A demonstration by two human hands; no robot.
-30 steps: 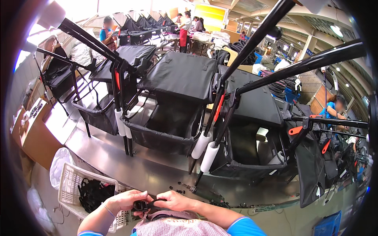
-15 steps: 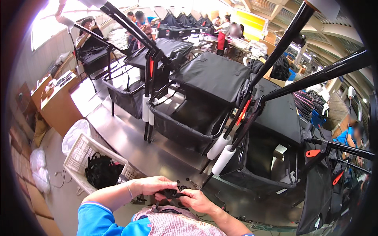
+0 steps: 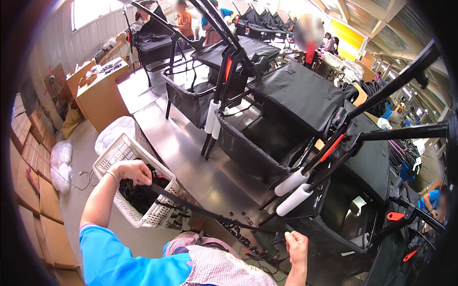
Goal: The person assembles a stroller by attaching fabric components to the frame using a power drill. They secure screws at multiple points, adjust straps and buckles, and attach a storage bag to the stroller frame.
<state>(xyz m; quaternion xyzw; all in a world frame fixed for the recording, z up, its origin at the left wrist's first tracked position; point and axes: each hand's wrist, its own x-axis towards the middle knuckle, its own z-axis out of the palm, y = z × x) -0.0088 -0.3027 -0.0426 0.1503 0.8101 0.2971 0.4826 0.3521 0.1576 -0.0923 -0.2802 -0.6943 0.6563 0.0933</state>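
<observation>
The left hand (image 3: 135, 171) is closed over the end of a black strap (image 3: 200, 209) at the rim of the white plastic basket (image 3: 117, 153), knuckles up, wrist bent down into the basket where more black straps (image 3: 140, 196) lie heaped. The basket sits at the near left, within an easy reach of the body. The left forearm rises steeply from the blue sleeve (image 3: 112, 255). The strap runs taut and slanting to the right, down toward the right hand (image 3: 296, 244), which is fisted, thumb up, at the near edge of the steel table (image 3: 191, 162); whether it pinches the strap's other end I cannot tell. Just beyond stand black fabric stroller frames (image 3: 296, 105) with white foam-wrapped handles (image 3: 292, 190), lined along the table into the far distance.
</observation>
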